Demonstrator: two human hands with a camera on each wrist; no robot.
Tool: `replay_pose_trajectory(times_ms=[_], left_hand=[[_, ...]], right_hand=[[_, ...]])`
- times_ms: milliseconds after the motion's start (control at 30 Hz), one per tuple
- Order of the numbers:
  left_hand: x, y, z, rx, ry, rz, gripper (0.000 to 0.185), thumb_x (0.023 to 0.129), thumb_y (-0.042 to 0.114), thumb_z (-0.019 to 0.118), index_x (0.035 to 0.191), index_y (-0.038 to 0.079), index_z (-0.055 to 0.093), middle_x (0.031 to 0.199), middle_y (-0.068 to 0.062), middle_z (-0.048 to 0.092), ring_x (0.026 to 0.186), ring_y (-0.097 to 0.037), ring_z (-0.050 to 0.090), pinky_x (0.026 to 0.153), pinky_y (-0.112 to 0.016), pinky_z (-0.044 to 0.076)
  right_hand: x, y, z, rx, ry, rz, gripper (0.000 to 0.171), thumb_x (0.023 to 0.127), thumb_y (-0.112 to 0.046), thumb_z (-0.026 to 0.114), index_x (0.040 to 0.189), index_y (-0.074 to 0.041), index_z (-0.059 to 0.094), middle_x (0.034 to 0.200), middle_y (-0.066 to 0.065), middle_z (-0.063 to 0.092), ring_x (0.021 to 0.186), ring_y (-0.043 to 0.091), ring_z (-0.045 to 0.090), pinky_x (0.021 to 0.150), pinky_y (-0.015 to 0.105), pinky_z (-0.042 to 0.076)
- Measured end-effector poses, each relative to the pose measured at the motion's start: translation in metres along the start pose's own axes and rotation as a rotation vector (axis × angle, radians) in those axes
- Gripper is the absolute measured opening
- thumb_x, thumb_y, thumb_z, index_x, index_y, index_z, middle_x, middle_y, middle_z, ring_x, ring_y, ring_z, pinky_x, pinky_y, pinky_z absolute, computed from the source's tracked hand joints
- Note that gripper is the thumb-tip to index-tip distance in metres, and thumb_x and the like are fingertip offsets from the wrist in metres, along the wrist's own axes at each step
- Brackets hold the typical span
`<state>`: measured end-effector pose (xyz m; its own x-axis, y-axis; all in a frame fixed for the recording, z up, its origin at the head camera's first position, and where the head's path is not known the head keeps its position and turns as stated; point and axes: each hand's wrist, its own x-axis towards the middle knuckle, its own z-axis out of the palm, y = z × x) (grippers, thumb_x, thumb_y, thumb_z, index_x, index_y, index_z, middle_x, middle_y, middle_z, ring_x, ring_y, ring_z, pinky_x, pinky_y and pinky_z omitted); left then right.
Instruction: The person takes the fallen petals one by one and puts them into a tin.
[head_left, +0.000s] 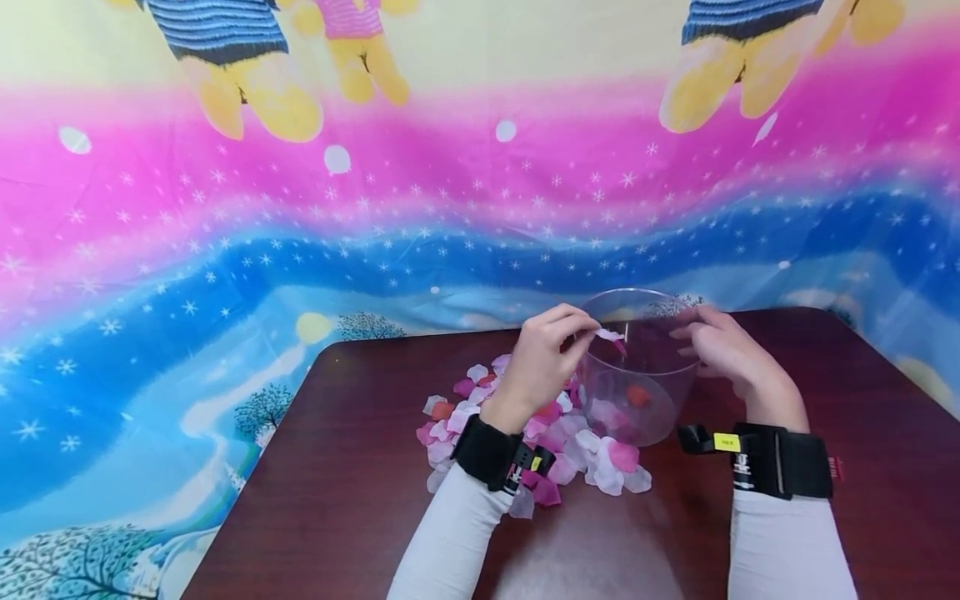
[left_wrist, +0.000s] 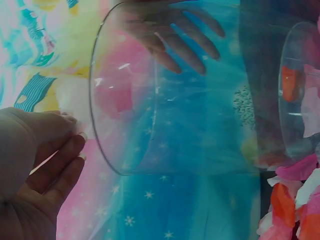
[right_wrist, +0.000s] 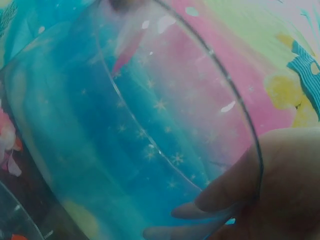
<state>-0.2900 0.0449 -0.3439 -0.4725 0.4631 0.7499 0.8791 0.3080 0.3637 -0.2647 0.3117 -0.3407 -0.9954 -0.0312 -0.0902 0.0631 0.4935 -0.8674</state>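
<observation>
My left hand (head_left: 543,354) pinches a few pink and pale petals (head_left: 611,336) between thumb and fingertips, at the left rim of a clear round plastic container (head_left: 637,367). The container stands on the table, with an orange-red petal (head_left: 637,395) and pink ones visible low down. My right hand (head_left: 723,346) rests against the container's right side near the rim. Its fingers (left_wrist: 187,47), seen through the clear wall in the left wrist view, lie spread and fairly straight. The right wrist view shows that hand (right_wrist: 270,185) beside the rim, partly seen through the plastic.
A loose pile of pink, white and red artificial petals (head_left: 450,421) lies left of the container and in front of it. The dark reddish-brown table (head_left: 337,500) reaches back to a colourful printed cloth (head_left: 420,192). Both wrists wear black straps (head_left: 487,452).
</observation>
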Motion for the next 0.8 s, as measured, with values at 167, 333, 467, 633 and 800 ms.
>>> replay_pose_trajectory(times_ms=[167,333,467,633,800], left_hand=[[-0.001,0.001,0.003,0.015,-0.077,-0.033,0.012,0.097,0.001,0.069,0.106,0.004,0.076,0.103,-0.005,0.07,0.095,-0.016,0.067,0.086,-0.017,0.053],[-0.001,0.0,0.004,0.029,-0.121,-0.048,0.015,0.097,0.002,0.069,0.109,0.004,0.076,0.106,-0.005,0.07,0.098,-0.016,0.067,0.088,-0.019,0.054],[0.0,0.0,0.003,0.046,-0.14,-0.04,0.016,0.097,0.003,0.068,0.112,0.004,0.076,0.11,-0.006,0.071,0.104,-0.018,0.066,0.091,-0.016,0.051],[-0.001,-0.002,0.001,0.057,-0.16,-0.038,0.019,0.098,0.004,0.068,0.116,0.005,0.075,0.115,-0.007,0.07,0.11,-0.019,0.064,0.092,-0.016,0.05],[-0.001,-0.006,-0.011,0.044,-0.141,-0.041,0.019,0.099,0.005,0.067,0.116,0.005,0.075,0.116,-0.007,0.07,0.111,-0.02,0.064,0.093,-0.02,0.051]], right_hand=[[0.0,-0.002,-0.002,0.059,0.017,-0.008,0.058,0.101,-0.009,0.02,0.157,0.01,0.019,0.157,0.036,0.029,0.14,0.055,0.035,0.107,0.066,0.041],[0.005,-0.001,0.002,0.084,0.046,-0.051,0.063,0.094,0.001,0.021,0.157,0.012,0.019,0.156,0.037,0.032,0.14,0.055,0.036,0.108,0.065,0.038],[0.007,0.001,0.004,0.057,0.052,-0.072,0.067,0.089,0.004,0.021,0.156,0.012,0.021,0.154,0.038,0.035,0.138,0.056,0.038,0.108,0.065,0.038],[0.008,0.002,0.004,0.036,0.049,-0.074,0.065,0.09,0.003,0.02,0.154,0.013,0.023,0.153,0.038,0.035,0.138,0.056,0.038,0.108,0.065,0.038],[0.007,0.002,0.005,0.03,0.049,-0.071,0.064,0.091,0.003,0.02,0.154,0.013,0.024,0.153,0.038,0.036,0.139,0.056,0.037,0.109,0.065,0.038]])
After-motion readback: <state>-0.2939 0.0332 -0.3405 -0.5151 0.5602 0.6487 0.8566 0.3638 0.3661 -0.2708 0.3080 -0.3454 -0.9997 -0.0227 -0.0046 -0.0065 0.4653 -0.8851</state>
